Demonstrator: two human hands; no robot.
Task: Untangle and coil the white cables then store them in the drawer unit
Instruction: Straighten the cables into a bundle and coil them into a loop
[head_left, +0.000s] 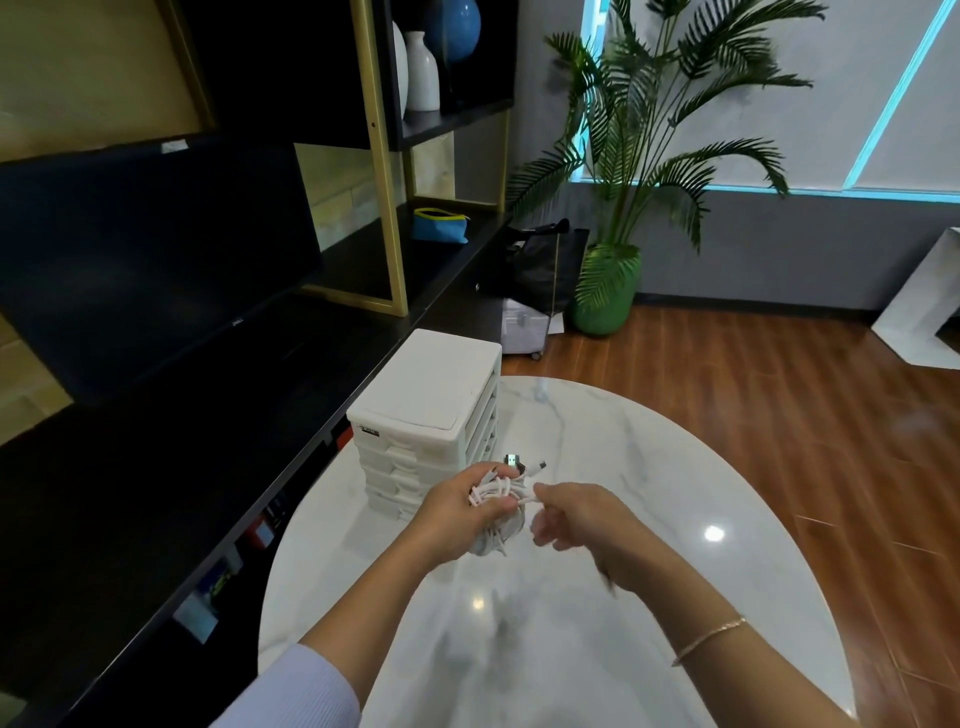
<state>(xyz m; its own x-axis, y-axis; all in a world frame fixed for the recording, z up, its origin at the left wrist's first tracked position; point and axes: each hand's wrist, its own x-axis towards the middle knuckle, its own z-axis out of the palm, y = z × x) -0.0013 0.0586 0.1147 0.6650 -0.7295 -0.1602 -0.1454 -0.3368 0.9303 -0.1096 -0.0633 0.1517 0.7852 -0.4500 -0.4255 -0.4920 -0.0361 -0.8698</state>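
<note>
The left hand (457, 506) is curled round a bundle of white cables (498, 493), held above the table (675, 493) just in front of the drawer unit (426, 415). The right hand (582, 519) pinches one strand at the bundle's side. The cables look light, limp and apt to snag; best taken near the plugs (519, 462) sticking out towards the drawer unit.

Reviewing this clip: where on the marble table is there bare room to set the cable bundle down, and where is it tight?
The round white marble table shows bare surface right of both hands, out to its right rim, and near the wrists. It is crowded at the far left: the white plastic drawer unit stands there, and the left hand and right hand hold the bundle of white cables right before it.
</note>
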